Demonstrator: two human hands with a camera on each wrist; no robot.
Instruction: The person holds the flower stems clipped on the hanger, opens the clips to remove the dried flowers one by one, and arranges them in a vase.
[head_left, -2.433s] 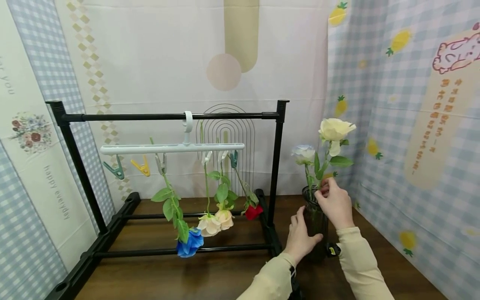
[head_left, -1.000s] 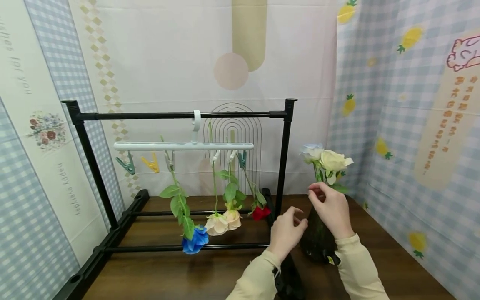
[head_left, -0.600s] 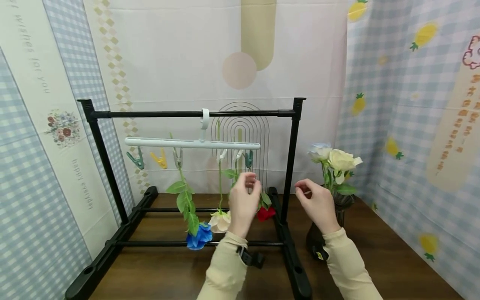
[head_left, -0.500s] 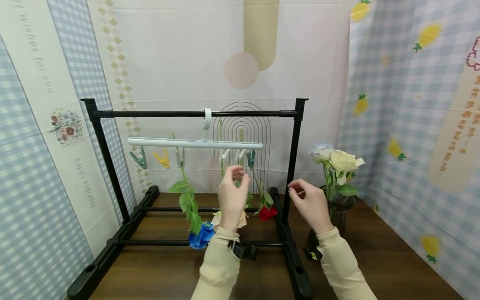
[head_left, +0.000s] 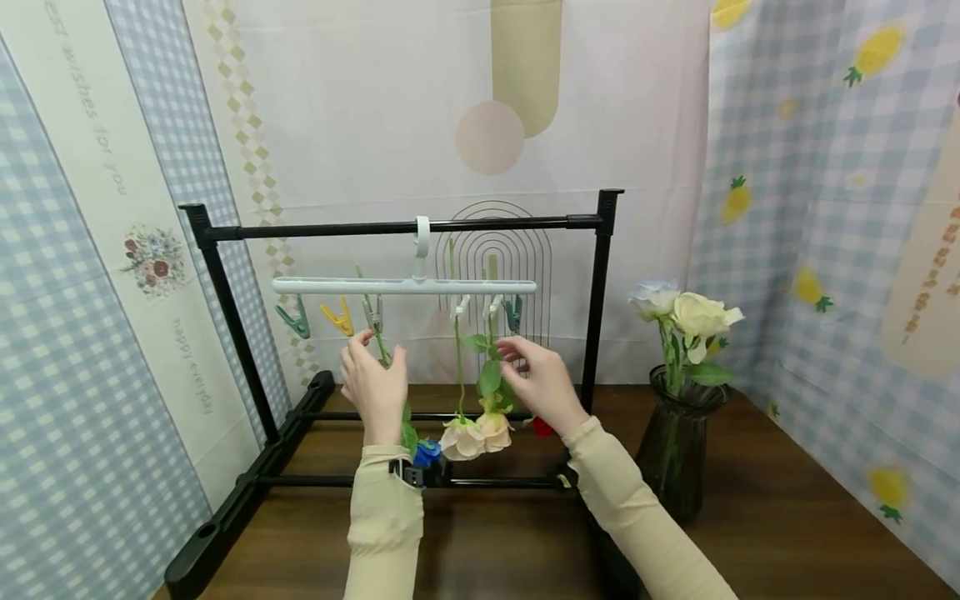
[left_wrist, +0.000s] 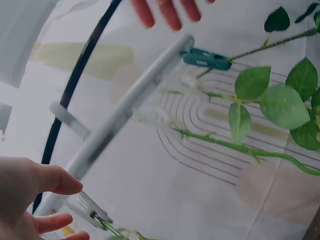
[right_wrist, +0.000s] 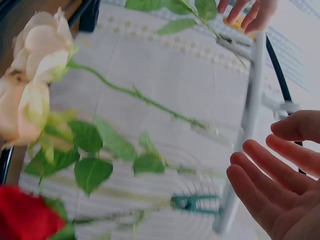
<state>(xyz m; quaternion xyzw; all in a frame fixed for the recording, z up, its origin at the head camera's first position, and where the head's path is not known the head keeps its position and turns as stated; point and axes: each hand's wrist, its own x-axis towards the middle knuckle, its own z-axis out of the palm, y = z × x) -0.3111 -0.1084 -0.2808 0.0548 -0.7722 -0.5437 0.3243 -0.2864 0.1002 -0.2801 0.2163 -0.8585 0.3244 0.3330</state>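
White hanger (head_left: 405,287) hung level from the black rack (head_left: 315,229). Left hand (head_left: 375,387) was below the hanger's left half, fingers spread at the grey clip (head_left: 373,315); no grasp visible, fingers loose. Blue flower (head_left: 427,452) hung head-down under the hanger from that clip, partly hidden by the wrist gear. Right hand (head_left: 547,383) was below the hanger's right end, fingers relaxed, nothing gripped, just beside the leaves (head_left: 491,377) of a peach rose; contact, cannot tell.

Two peach roses (head_left: 461,439) hung under the hanger's right half, heads touching; red rose (right_wrist: 30,215) under its right end. Yellow clip (head_left: 337,317) and left green clip (head_left: 293,320) held no stem on the hanger's left. Glass vase (head_left: 678,467) with two pale flowers (head_left: 705,315) stood right of and lower than the hanger.

Risks: if the grey clip got squeezed with nobody holding the stem, the blue flower could drop. A tug on the stem with the clip closed could swing the hanger, maybe scrape leaves. Right hand could snag the peach leaves if moved sideways, being so close.
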